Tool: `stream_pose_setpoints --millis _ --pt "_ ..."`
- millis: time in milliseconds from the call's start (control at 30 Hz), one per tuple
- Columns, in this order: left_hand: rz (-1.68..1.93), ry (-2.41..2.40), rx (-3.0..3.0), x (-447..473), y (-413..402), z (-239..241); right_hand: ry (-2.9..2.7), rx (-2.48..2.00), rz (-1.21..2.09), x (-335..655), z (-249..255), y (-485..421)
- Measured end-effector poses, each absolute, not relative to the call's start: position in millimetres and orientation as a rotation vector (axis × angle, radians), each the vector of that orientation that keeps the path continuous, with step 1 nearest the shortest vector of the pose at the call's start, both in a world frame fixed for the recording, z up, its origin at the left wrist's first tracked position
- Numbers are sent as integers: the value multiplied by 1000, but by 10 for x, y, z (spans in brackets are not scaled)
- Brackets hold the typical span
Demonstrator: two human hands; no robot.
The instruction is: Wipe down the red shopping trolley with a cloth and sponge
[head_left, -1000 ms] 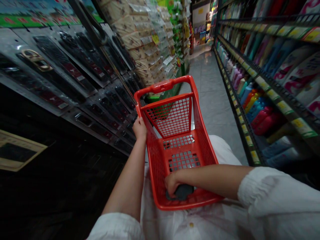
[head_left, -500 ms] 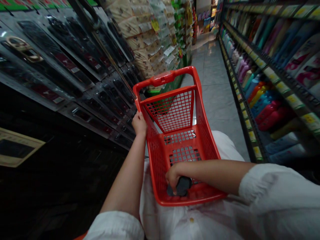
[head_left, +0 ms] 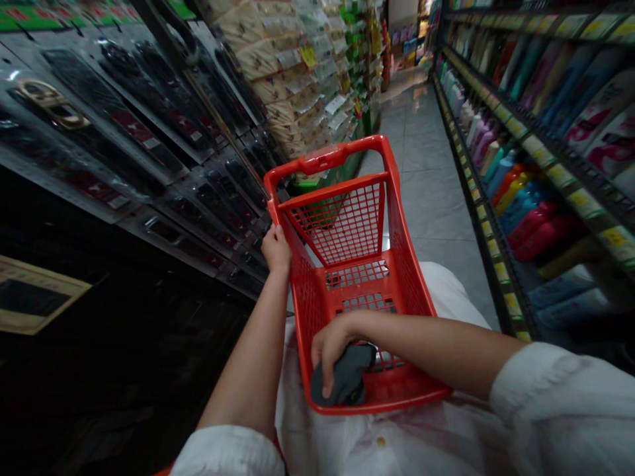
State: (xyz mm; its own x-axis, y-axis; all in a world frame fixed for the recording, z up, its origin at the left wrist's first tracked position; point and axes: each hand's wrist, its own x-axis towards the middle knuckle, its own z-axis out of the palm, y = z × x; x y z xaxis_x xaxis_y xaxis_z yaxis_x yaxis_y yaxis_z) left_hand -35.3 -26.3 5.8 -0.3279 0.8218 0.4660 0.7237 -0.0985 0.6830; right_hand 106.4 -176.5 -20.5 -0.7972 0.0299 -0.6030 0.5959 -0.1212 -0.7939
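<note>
A red plastic shopping basket [head_left: 397,225] with mesh walls and a raised handle rests against my white clothing, tilted away from me. My left hand [head_left: 276,250] is closed round the basket's left rim. Inside the near end of the basket, my right hand [head_left: 326,349] lies on a dark grey folded item [head_left: 347,380], with the fingers curled over its left edge. The item rests on the basket's bottom by the near wall. The rest of the basket holds nothing that I can see.
A shop aisle with a pale tiled floor [head_left: 426,192] runs ahead. On the left hang packaged dark goods [head_left: 149,132] and bagged items [head_left: 292,73]. Shelves of coloured bottles [head_left: 516,198] line the right side.
My right hand has slid left and nearer along the basket bottom, and more of the dark grey item shows under it. My left hand keeps its grip on the rim.
</note>
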Motion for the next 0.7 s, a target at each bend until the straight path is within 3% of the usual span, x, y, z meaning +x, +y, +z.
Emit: stream_pose_setpoints --millis 133,300,367,533,700 --pt "1411 2035 1753 -356 -254 46 1833 744 -2206 1169 26 -1561" --pt "1408 2047 1755 -350 -251 37 2188 1472 -2449 1185 37 -1283" --pt "1409 2051 1747 -352 -252 36 2482 1644 -2274 1168 -10 -1308" --pt "1424 2036 1738 -378 -256 25 2813 1473 -1633 1159 -1 -1641" --pt "1442 2026 1743 -399 -257 9 2689 1548 -1802 1108 -9 -1602"
